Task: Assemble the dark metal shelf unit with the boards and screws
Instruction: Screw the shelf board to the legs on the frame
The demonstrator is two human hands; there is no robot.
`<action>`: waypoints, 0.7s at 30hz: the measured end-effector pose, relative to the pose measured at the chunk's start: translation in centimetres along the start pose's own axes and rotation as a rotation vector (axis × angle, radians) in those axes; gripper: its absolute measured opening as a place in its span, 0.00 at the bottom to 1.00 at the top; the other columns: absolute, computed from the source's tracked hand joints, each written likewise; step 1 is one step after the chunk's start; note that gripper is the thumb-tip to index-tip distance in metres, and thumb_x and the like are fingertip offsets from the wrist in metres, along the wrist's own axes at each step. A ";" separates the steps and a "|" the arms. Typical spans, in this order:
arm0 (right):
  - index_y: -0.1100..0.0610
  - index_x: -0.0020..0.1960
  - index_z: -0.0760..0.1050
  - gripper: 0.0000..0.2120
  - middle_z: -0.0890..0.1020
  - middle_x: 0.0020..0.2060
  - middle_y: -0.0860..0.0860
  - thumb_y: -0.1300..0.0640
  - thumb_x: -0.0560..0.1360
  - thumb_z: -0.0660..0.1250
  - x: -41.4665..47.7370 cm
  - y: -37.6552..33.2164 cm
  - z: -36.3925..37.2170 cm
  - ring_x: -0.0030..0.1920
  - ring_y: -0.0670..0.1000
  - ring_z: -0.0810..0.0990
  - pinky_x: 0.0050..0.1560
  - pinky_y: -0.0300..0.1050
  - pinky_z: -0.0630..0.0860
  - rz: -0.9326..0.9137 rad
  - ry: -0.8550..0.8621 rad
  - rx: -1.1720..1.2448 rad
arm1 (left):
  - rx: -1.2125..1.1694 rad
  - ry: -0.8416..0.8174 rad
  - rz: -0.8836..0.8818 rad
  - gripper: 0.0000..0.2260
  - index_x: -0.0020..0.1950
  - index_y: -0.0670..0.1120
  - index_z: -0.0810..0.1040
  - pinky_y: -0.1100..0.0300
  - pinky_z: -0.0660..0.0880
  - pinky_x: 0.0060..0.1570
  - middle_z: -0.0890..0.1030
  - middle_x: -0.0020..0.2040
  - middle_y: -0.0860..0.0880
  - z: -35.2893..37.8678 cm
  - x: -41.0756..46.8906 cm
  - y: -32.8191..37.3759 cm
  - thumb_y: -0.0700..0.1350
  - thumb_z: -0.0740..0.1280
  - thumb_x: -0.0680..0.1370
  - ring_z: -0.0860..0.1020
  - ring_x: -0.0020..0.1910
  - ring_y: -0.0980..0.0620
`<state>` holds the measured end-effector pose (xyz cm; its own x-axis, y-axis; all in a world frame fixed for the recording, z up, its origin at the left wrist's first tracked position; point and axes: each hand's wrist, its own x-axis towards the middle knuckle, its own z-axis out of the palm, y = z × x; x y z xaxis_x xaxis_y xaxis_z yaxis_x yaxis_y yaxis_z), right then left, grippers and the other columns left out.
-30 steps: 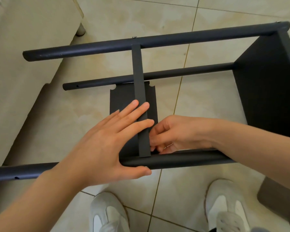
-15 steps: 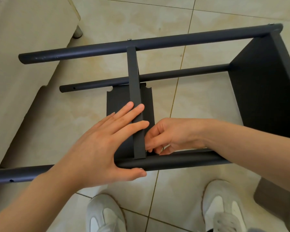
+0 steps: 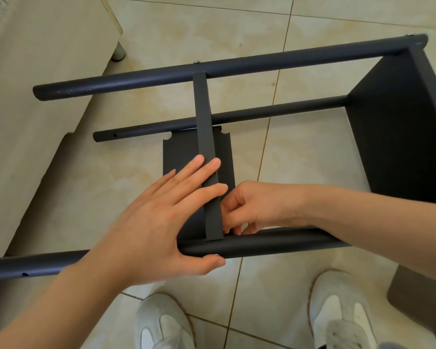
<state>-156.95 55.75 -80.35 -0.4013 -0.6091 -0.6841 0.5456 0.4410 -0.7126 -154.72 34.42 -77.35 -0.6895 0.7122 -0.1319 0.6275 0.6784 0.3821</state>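
The dark metal shelf unit lies on its side on the tiled floor. Its far tube (image 3: 237, 66), low middle tube (image 3: 275, 112) and near tube (image 3: 275, 243) run left to right into the end board (image 3: 400, 137). A middle board (image 3: 204, 127), seen edge-on, spans from the far tube to the near tube. My left hand (image 3: 156, 222) lies flat with straight fingers on the board's edge, its thumb hooked under the near tube beside a small screw head (image 3: 215, 254). My right hand (image 3: 252, 207) has curled fingers pinching at the board's corner by the near tube; anything small in them is hidden.
A beige piece of furniture (image 3: 48, 96) with a round leg (image 3: 118, 52) stands close on the left. My two white shoes (image 3: 164, 323) (image 3: 342, 311) stand just under the near tube. A grey object (image 3: 418, 298) sits at the lower right.
Both hands stay at the joint between the middle board and the near tube. My right fingers shift slightly at the corner; the frame has not moved.
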 end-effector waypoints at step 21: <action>0.53 0.38 0.83 0.10 0.81 0.35 0.50 0.55 0.77 0.69 0.1 -0.4 0.2 0.39 0.47 0.78 0.44 0.41 0.76 0.117 -0.017 0.037 | 0.001 0.000 -0.005 0.40 0.78 0.55 0.63 0.47 0.53 0.75 0.53 0.83 0.56 0.0 0.0 0.1 0.73 0.63 0.70 0.48 0.81 0.55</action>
<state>-157.12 55.36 -80.10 -0.3211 -0.5660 -0.7593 0.6145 0.4855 -0.6218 -154.70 34.46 -77.31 -0.6925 0.7089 -0.1340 0.6246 0.6821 0.3802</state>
